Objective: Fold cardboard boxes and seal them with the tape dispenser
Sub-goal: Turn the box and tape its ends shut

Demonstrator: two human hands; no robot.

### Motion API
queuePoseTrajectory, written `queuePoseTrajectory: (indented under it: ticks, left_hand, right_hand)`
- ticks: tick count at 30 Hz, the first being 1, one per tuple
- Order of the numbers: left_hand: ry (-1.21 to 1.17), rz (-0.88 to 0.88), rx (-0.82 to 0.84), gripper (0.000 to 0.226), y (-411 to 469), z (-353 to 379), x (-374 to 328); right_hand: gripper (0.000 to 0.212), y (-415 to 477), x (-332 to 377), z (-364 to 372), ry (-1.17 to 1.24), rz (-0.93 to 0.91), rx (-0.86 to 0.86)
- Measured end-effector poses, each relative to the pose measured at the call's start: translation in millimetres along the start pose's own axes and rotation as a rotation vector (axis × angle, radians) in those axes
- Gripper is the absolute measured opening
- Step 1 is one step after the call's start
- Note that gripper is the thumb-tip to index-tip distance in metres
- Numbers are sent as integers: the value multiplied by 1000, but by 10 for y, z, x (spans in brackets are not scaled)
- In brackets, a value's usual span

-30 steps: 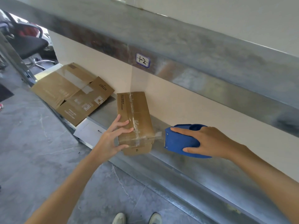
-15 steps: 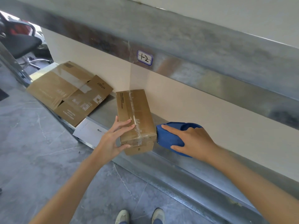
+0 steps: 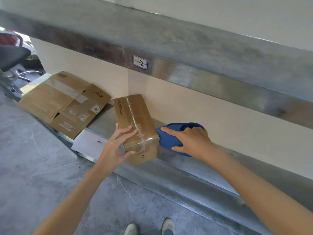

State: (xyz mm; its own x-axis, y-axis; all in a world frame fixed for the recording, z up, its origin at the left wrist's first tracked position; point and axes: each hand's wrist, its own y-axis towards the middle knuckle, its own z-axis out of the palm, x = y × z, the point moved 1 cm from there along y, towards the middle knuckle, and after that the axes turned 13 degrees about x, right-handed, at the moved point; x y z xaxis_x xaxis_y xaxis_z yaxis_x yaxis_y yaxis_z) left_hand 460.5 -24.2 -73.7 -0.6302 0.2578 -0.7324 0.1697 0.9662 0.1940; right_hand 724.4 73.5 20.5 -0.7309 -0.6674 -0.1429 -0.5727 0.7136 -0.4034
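Head view | left hand [image 3: 116, 146] is gripping the taped box [image 3: 135, 122] at its near end | right hand [image 3: 189, 141] is clasping the blue tape dispenser [image 3: 171, 138], touching the box's right side

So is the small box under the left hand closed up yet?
Shut: the small box has its top flaps flat, clear tape running along the seam.

Matt cardboard box [image 3: 135, 122] under glossy tape, smooth blue plastic dispenser [image 3: 171, 139], brushed-metal ledge [image 3: 194, 170].
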Motion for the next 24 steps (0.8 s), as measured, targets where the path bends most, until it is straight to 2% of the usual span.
queuePoseTrajectory:
  ticks: [9, 12, 17, 20, 24]
  left_hand:
    - [44, -12, 22, 76, 16, -3, 66]
    - [43, -22, 34, 76, 14, -19, 66]
    - [1, -34, 32, 76, -10, -9, 89]
    - [-27, -60, 29, 76, -18, 4, 82]
    - [-36, -60, 33, 75, -21, 12, 90]
  right_hand:
    - [68, 188, 67, 104, -5, -13, 8]
    - [70, 273, -1, 211, 150, 47, 12]
    - [74, 310, -146, 669, 550, 161, -89]
    - [75, 304, -190, 932, 639, 209, -151]
    - [79, 298, -213, 1095, 637, 250, -166]
